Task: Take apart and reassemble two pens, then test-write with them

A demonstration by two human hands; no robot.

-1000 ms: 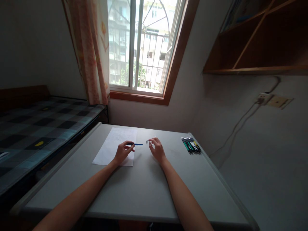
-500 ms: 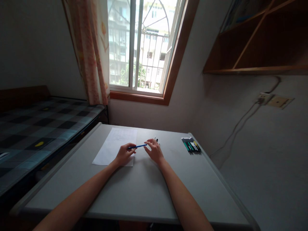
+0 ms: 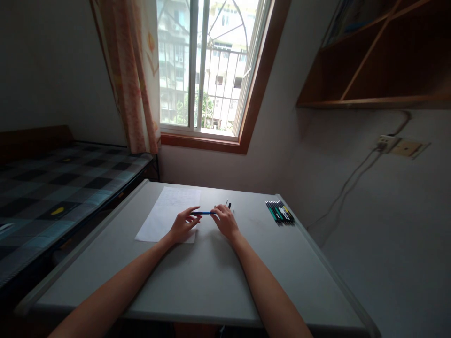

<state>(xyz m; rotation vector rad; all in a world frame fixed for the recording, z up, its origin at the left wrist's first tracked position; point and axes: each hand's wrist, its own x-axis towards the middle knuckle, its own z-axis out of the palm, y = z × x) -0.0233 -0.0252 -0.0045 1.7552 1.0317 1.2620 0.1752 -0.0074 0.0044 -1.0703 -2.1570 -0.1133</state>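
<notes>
My left hand pinches the left end of a thin blue pen above the grey table. The fingers of my right hand are closed on the pen's right end, so both hands hold it level between them. A small dark pen part lies on the table just behind my right hand. A white sheet of paper lies under and to the left of my left hand.
A bundle of several pens lies near the table's right edge. A bed with a checked cover stands to the left. The window and curtain are behind the table; a wooden shelf hangs at the upper right.
My right hand let go of a small piece, moved left and closed on the pen's right end. The left hand kept its hold on the pen.
</notes>
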